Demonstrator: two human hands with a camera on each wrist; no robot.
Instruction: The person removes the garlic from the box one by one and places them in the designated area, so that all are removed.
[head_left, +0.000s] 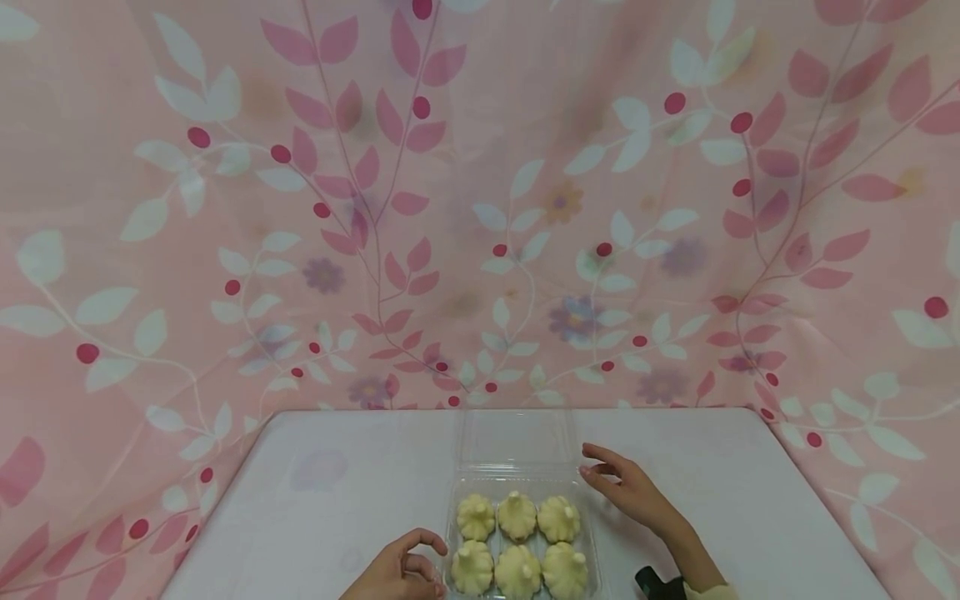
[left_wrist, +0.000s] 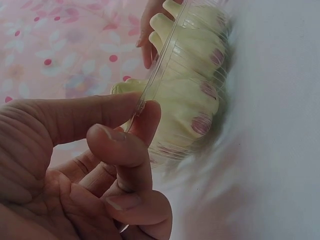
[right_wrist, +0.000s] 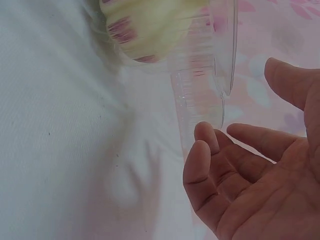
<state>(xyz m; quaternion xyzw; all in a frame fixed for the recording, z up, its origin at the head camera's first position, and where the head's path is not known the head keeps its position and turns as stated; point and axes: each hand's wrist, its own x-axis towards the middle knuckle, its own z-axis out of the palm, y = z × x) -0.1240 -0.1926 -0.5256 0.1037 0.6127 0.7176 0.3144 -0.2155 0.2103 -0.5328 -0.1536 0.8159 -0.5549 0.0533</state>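
A clear plastic clamshell box [head_left: 498,481] stands at the table's near edge, its lid [head_left: 517,437] folded back away from me. Two rows of pale yellow, ribbed, garlic-like bulbs [head_left: 517,515] with short stems fill it. Through the side wall, purple patches show low on the bulbs [left_wrist: 192,107]. My left hand [head_left: 401,571] pinches the box's left rim between thumb and forefinger, other fingers curled below. Beside the lid's hinge on the right, my right hand [head_left: 626,487] hovers with relaxed, slightly bent fingers and nothing in them; the fingertips [right_wrist: 197,155] are close to the lid's edge.
A white-topped table [head_left: 360,492] carries the box. Behind and around it hangs a pink cloth [head_left: 465,208] printed with leaves and berries. A dark device [head_left: 660,583] is strapped at my right wrist, by the pale sleeve.
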